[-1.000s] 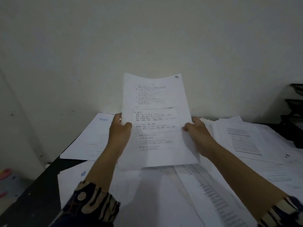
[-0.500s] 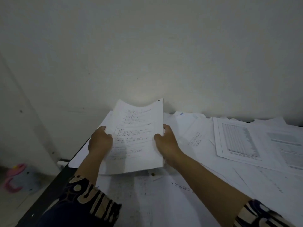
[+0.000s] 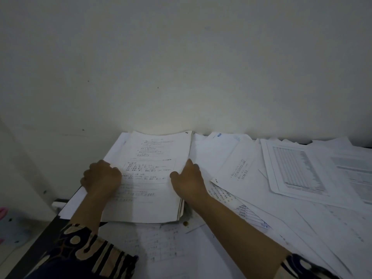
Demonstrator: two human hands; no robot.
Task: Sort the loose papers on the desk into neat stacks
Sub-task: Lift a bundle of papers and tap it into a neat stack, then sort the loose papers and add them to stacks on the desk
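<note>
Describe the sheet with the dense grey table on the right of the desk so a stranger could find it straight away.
Start at the pale wall behind the desk and follow its foot rightwards, past the thick stack between the left hand and right hand. The table sheet lies flat on the loose papers there. Unlike its mostly white neighbours, a tall, tightly ruled grey grid nearly fills it.

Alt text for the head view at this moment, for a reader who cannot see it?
Both hands hold a stack of printed papers flat on a dark desk by a white wall: left hand on its left edge, right hand on its right edge. Loose sheets lie scattered to the right.
</note>
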